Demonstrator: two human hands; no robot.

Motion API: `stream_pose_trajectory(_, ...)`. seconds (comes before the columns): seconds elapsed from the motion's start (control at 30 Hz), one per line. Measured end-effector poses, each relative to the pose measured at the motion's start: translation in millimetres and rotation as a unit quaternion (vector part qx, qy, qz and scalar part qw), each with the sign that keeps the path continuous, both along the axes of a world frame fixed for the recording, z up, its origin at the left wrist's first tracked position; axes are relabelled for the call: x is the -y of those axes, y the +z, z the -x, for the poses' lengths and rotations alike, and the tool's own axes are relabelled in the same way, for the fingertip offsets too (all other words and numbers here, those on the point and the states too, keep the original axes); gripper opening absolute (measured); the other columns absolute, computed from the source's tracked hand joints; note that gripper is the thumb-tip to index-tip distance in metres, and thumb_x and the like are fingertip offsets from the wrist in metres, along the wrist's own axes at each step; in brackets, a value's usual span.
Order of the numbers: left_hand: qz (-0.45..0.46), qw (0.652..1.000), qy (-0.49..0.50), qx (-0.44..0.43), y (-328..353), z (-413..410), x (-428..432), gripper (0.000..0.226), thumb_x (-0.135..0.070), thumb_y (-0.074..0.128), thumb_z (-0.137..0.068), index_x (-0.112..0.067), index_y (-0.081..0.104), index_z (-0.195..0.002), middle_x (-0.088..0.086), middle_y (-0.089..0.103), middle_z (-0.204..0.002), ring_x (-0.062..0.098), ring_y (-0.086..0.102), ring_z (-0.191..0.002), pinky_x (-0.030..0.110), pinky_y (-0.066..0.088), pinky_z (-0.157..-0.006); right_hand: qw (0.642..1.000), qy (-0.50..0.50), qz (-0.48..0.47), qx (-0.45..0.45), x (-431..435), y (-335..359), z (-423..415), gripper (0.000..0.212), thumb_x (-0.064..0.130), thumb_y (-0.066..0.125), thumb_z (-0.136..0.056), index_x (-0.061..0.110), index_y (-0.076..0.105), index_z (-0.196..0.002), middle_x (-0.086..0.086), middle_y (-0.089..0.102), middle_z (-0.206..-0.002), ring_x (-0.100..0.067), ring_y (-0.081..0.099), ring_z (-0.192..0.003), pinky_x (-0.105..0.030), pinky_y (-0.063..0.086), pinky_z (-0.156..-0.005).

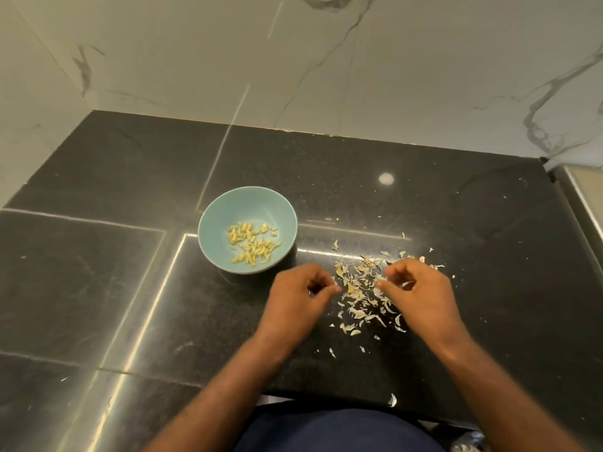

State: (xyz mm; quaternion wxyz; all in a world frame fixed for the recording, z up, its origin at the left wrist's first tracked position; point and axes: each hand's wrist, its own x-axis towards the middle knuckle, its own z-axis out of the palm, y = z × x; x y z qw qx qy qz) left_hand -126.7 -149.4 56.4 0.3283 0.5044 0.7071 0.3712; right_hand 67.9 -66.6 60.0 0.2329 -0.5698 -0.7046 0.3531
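The black counter (424, 197) carries a pale blue bowl (248, 207); to the right of the bowl, near it, lies a scatter of husks (359, 288); the left hand (298, 296) hovers between bowl and husks, and the right hand (421, 295) is beyond them; both have curled fingers, though whether either pinches a seed I cannot tell; it seems best to split each seed over the husks and drop only clean kernels; the bowl holds a thin scatter of yellow kernels (253, 244).
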Motion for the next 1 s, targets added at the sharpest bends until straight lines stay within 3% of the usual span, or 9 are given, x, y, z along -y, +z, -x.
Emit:
stream_pose_trajectory(0.13, 0.003, 0.998, -0.019, -0.064, -18.1, -20.3, -5.6, 0.014, -0.024, 0.067, -0.094, -0.018, 0.077, -0.102, -0.004, 0.074, -0.093, 0.007, 0.064, -0.085, 0.033, 0.053, -0.084, 1.000, 0.014, -0.020, -0.003, -9.7, 7.2, 4.5, 0.016, 0.014, 0.076, -0.086, 0.023, 0.065, -0.079, 0.007, 0.064, -0.077, -0.009, 0.060, -0.071, -0.024, 0.049, -0.063)
stream_pose_trajectory(0.2, 0.002, 0.996, -0.015, -0.088, -18.5, -21.4, -6.3, 0.018, -0.027, 0.062, -0.097, -0.018, 0.076, -0.105, -0.001, 0.073, -0.095, 0.013, 0.064, -0.086, 0.038, 0.052, -0.083, 0.998, 0.050, -0.026, 0.023, -18.5, 10.1, 6.5, 0.015, 0.009, 0.071, -0.089, 0.022, 0.067, -0.084, 0.010, 0.064, -0.085, -0.007, 0.061, -0.079, -0.026, 0.052, -0.073)
stream_pose_trajectory(0.3, 0.020, 0.991, 0.044, -0.125, -19.4, -17.2, -6.0, 0.014, -0.038, 0.068, -0.091, -0.025, 0.075, -0.092, -0.010, 0.070, -0.083, 0.006, 0.062, -0.076, 0.036, 0.054, -0.076, 0.975, 0.175, -0.011, 0.139, -35.3, -3.6, 20.7, 0.020, 0.009, 0.064, -0.095, 0.021, 0.071, -0.109, 0.008, 0.064, -0.115, -0.008, 0.057, -0.109, -0.022, 0.040, -0.097)
stream_pose_trajectory(0.47, 0.004, 0.984, 0.076, -0.161, -33.4, -16.8, -13.5, 0.027, -0.043, 0.071, -0.087, -0.022, 0.060, -0.074, -0.011, 0.054, -0.070, 0.008, 0.050, -0.067, 0.031, 0.047, -0.062, 0.963, 0.224, -0.075, 0.127, -71.2, -15.5, 72.9, 0.030, 0.019, 0.046, -0.104, 0.011, 0.062, -0.128, -0.006, 0.060, -0.127, -0.016, 0.052, -0.116, -0.025, 0.039, -0.097)
stream_pose_trajectory(0.57, -0.082, 0.980, 0.067, -0.168, -48.7, -17.9, -11.4, 0.012, -0.021, 0.063, -0.095, -0.012, 0.068, -0.090, -0.001, 0.059, -0.087, 0.015, 0.052, -0.083, 0.038, 0.050, -0.074, 0.918, 0.345, -0.079, 0.180, -59.9, -25.4, 78.7, 0.028, 0.023, 0.041, -0.106, 0.009, 0.063, -0.115, -0.005, 0.055, -0.116, -0.016, 0.045, -0.108, -0.032, 0.043, -0.097)
stream_pose_trajectory(0.63, -0.097, 0.977, 0.086, -0.166, -54.8, -18.6, -6.4, 0.021, -0.012, 0.060, -0.096, -0.007, 0.068, -0.114, 0.006, 0.064, -0.111, 0.019, 0.057, -0.104, 0.043, 0.052, -0.091, 0.899, 0.384, -0.082, 0.193, -41.9, -28.1, 60.4, 0.027, 0.026, 0.042, -0.105, 0.011, 0.064, -0.109, 0.000, 0.053, -0.104, -0.012, 0.043, -0.099, -0.034, 0.044, -0.092)
stream_pose_trajectory(0.77, 0.027, 0.982, 0.107, -0.156, -59.3, -27.6, -4.4, 0.055, -0.035, 0.046, -0.103, -0.006, 0.037, -0.149, 0.011, 0.034, -0.157, 0.022, 0.025, -0.148, 0.039, 0.018, -0.123, 0.938, 0.306, -0.084, 0.142, -61.1, -17.3, 45.2, 0.023, 0.016, 0.047, -0.103, 0.009, 0.063, -0.118, -0.003, 0.059, -0.112, -0.016, 0.054, -0.105, -0.029, 0.045, -0.095)
stream_pose_trajectory(0.9, 0.069, 0.972, 0.011, -0.223, -62.8, -51.9, -23.9, 0.065, -0.047, 0.030, -0.105, -0.007, 0.022, -0.155, 0.013, 0.016, -0.164, 0.022, 0.007, -0.153, 0.039, 0.000, -0.125, 0.936, 0.285, -0.089, 0.185, -119.0, -24.9, 87.0, 0.037, 0.015, 0.041, -0.104, 0.001, 0.052, -0.136, -0.015, 0.049, -0.137, -0.028, 0.044, -0.128, -0.035, 0.036, -0.109)
stream_pose_trajectory(1.0, -0.001, 0.996, -0.010, -0.088, -51.2, -63.0, -22.5, 0.048, -0.033, 0.035, -0.107, -0.011, 0.041, -0.149, 0.007, 0.037, -0.157, 0.007, 0.024, -0.146, 0.035, 0.018, -0.124, 0.917, 0.328, -0.099, 0.204, -106.5, -38.9, 90.6, 0.030, 0.020, 0.040, -0.105, 0.002, 0.063, -0.112, -0.013, 0.054, -0.118, -0.027, 0.047, -0.114, -0.039, 0.041, -0.098)
